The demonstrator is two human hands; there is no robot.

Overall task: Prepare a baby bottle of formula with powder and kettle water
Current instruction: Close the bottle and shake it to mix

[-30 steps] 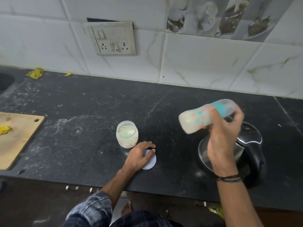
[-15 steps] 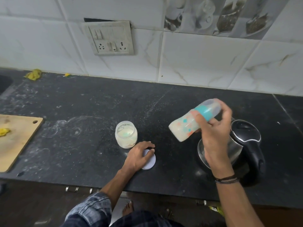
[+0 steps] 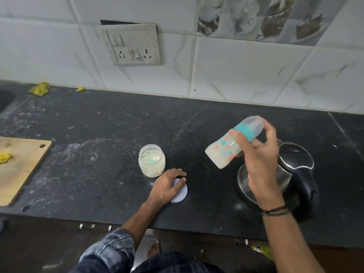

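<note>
Right hand (image 3: 260, 166) clamped on the bottle (image 3: 224, 152), fingers curled round its teal collar and upper body. Holds it in the air over the counter (image 3: 98, 125), just left of the kettle (image 3: 295, 158). Carries it steeply tilted: long axis from the base, low and left toward the jar (image 3: 151, 160), up to the capped top, high and right toward the wall (image 3: 236, 66). Shows milky liquid in the lower body, so probably mixing by shaking, with powder and water already in. Calls for a swing along that axis with the grip firm at the collar, since the heavy base hangs out beyond the fingers on the left. Leaves room on that side: jar well apart from the base, kettle close behind the wrist. Left hand (image 3: 167, 186) resting on the lid (image 3: 180, 192), fingers loosely bent over it, no pinch seen. Lid flat on the counter just beside the open jar, on the near side. Puts that hand, not the right, closer for capping the jar.
</note>
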